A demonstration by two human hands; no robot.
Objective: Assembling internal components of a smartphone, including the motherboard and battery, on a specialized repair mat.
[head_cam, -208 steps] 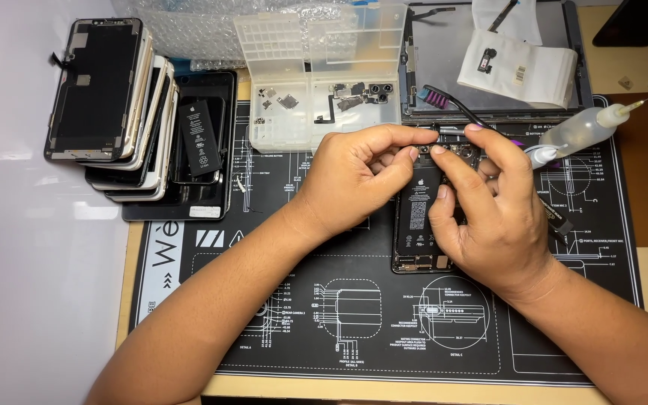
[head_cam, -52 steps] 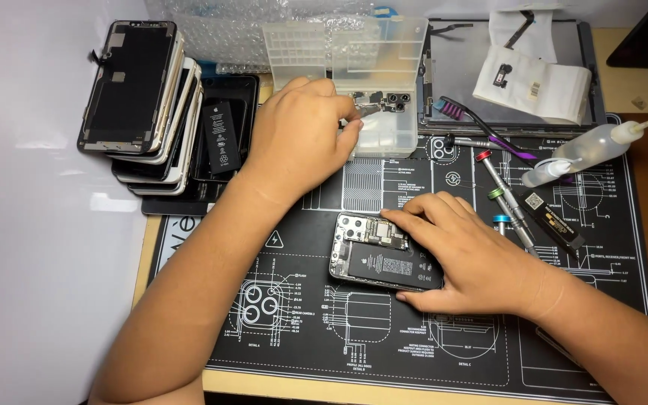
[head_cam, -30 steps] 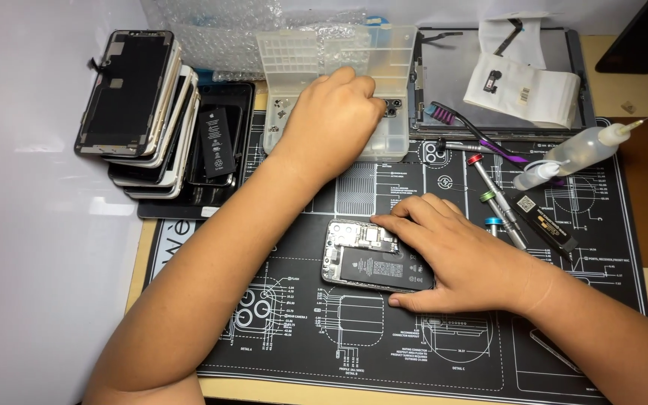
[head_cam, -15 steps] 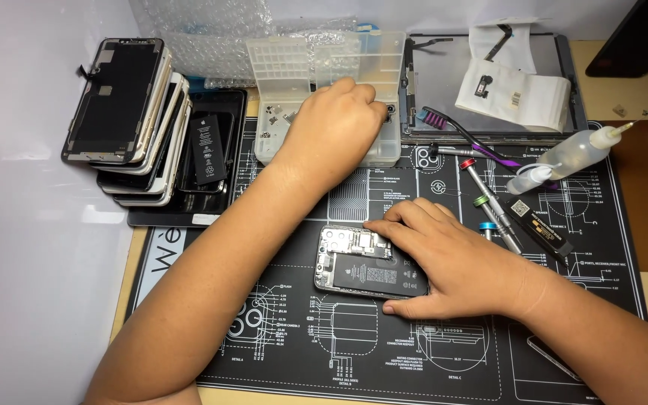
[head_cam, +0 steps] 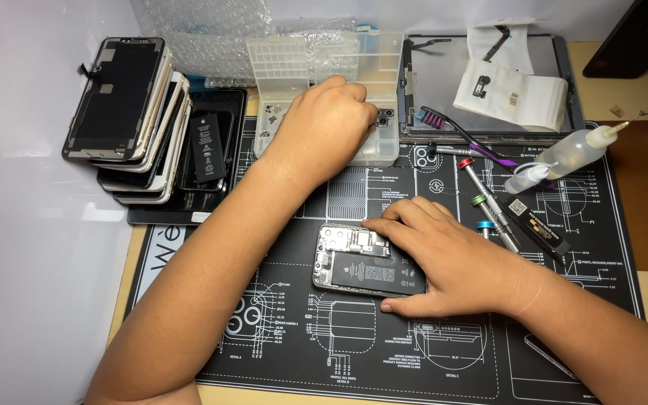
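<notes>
Clear plastic parts tray (head_cam: 384, 154), L hand (head_cam: 322, 126) fingers curled inside, R hand (head_cam: 451, 259) fingers flat on opened phone (head_cam: 354, 266).

Both forearms are bare — no sleeves in view. The left hand (head_cam: 324, 127) and right hand (head_cam: 455, 262) wear nothing — no gloves, rings or watch.

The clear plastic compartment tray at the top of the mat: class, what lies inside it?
The clear plastic compartment tray holds small dark metal parts and a camera module. The left hand covers the middle compartments.
</notes>
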